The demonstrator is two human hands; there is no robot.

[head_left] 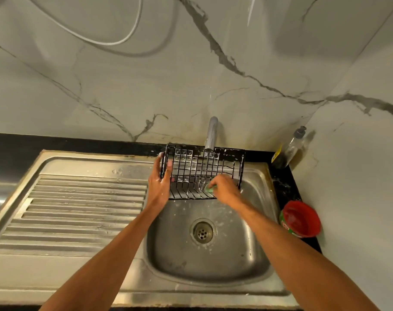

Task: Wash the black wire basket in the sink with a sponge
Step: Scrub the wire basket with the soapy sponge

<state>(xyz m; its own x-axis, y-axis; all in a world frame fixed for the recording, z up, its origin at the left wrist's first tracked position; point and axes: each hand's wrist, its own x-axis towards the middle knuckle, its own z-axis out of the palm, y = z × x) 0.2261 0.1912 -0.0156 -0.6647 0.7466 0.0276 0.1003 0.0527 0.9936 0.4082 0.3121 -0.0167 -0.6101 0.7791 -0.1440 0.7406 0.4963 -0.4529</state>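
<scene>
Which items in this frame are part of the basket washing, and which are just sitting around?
In use: black wire basket, held by the left hand; green sponge in the right hand; sink; faucet.
Lying about: pump bottle and red-topped container, both on the counter at right; drainboard; white hose on the wall.

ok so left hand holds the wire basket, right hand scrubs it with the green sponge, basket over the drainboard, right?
One thing off: the head view shows the black wire basket over the sink basin, under the tap, not the drainboard. The left hand holds it, the right hand scrubs with the green sponge.
</scene>
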